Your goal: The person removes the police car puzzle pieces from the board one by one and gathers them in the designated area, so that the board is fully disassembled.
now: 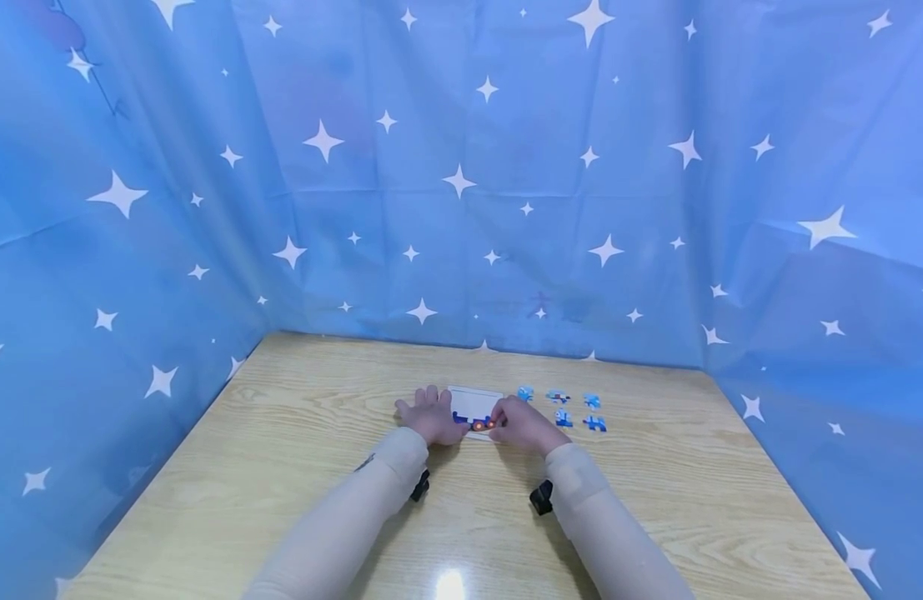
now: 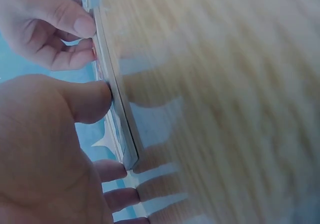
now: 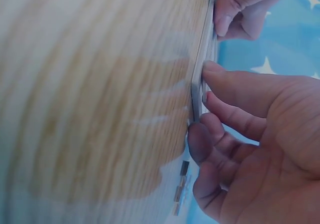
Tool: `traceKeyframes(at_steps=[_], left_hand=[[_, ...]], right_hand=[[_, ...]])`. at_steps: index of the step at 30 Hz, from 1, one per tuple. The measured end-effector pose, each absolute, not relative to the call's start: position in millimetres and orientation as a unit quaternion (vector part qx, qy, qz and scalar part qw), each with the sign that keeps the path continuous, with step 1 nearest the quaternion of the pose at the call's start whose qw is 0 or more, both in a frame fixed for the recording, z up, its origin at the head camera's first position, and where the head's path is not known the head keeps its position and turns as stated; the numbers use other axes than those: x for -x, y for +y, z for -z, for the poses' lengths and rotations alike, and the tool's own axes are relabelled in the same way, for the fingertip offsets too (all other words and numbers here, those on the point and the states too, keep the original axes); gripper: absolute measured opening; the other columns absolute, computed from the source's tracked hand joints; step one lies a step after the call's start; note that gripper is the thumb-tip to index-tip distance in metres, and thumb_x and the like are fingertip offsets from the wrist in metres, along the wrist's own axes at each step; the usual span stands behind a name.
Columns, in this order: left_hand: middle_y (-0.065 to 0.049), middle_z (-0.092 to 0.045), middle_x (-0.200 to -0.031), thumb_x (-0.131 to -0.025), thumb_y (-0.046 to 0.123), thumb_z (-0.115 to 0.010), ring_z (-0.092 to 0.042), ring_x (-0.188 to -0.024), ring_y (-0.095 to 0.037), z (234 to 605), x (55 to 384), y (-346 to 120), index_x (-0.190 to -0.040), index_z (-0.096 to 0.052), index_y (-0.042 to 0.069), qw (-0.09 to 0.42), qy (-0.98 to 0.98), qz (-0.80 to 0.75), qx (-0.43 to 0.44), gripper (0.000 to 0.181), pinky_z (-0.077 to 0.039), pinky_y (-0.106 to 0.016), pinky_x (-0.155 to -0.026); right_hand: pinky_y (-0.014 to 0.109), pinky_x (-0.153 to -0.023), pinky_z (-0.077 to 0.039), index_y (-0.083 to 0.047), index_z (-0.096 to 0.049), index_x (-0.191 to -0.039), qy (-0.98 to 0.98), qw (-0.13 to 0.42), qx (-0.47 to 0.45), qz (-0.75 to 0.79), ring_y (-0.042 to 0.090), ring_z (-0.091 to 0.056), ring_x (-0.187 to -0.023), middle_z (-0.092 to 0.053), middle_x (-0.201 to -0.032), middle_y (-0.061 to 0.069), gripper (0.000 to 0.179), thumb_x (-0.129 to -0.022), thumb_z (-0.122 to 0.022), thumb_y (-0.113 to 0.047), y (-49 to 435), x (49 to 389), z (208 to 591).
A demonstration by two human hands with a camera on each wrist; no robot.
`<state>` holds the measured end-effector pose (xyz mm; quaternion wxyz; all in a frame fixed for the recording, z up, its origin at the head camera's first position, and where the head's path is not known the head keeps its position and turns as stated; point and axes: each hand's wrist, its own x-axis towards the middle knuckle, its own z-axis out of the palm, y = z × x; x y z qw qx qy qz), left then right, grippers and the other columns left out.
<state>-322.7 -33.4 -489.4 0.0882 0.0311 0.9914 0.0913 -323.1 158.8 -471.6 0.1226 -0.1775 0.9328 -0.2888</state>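
A pale rectangular jigsaw tray (image 1: 474,403) lies flat just below the centre of the head view, white inside, with dark-blue jigsaw pieces bearing orange discs (image 1: 479,426) along its lower edge. Rightward, five loose, mostly blue jigsaw pieces (image 1: 563,419) lie apart in two rows.

Puzzle board (image 1: 476,403) partly hidden by left hand (image 1: 433,418), right hand (image 1: 529,424) | sleeves (image 1: 333,525) cut off | loose pieces (image 1: 594,423) too small to read

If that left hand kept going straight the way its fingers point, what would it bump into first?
Probably the curtain: the left hand points away from the person, and only bare table shows in between. How far back the curtain hangs is hard to judge.
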Motion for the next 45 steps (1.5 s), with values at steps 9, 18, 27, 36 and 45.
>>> traceKeyframes(at_steps=[9,18,27,36,45], left_hand=[[-0.013,-0.046,-0.131,-0.09,0.064,-0.061,-0.039,-0.126,-0.033,502,334,-32,-0.147,-0.047,0.014,0.073,0.993,-0.089,-0.027,0.077,-0.025,-0.071,-0.103],[-0.011,-0.045,-0.13,-0.091,0.064,-0.06,-0.039,-0.122,-0.031,486,326,-34,-0.15,-0.043,0.015,0.103,0.989,-0.099,-0.027,0.079,-0.027,-0.069,-0.099],[-0.013,-0.044,-0.137,-0.091,0.067,-0.059,-0.038,-0.121,-0.032,492,329,-40,-0.155,-0.038,0.016,0.108,0.988,-0.107,-0.032,0.084,-0.029,-0.069,-0.096],[-0.013,-0.044,-0.142,-0.087,0.06,-0.07,-0.038,-0.127,-0.031,472,319,-54,-0.149,-0.047,0.013,0.125,0.977,-0.167,-0.056,0.08,-0.031,-0.061,-0.099],[-0.011,-0.044,-0.134,-0.088,0.054,-0.074,-0.038,-0.121,-0.029,470,317,-60,-0.146,-0.049,0.016,0.126,0.975,-0.168,-0.07,0.074,-0.03,-0.061,-0.102]], right_hand=[[0.04,-0.08,-0.05,-0.003,-0.066,-0.099,0.934,0.111,0.172,0.294,0.019,-0.056,-0.088,-0.057,-0.099,0.006,0.015,-0.09,-0.077,-0.006,159,325,474],[0.039,-0.078,-0.049,-0.004,-0.065,-0.098,0.929,0.11,0.176,0.305,0.019,-0.055,-0.086,-0.057,-0.099,0.006,0.014,-0.09,-0.076,-0.005,161,325,471],[0.039,-0.078,-0.048,-0.003,-0.067,-0.099,0.926,0.111,0.18,0.312,0.019,-0.055,-0.086,-0.057,-0.097,0.005,0.012,-0.092,-0.075,-0.006,162,324,472],[0.04,-0.082,-0.049,-0.004,-0.067,-0.101,0.925,0.115,0.167,0.321,0.018,-0.056,-0.089,-0.059,-0.099,0.004,0.014,-0.092,-0.076,-0.009,163,323,473],[0.041,-0.082,-0.049,-0.005,-0.068,-0.103,0.927,0.111,0.17,0.315,0.019,-0.056,-0.089,-0.059,-0.1,0.004,0.015,-0.091,-0.076,-0.011,167,321,475]])
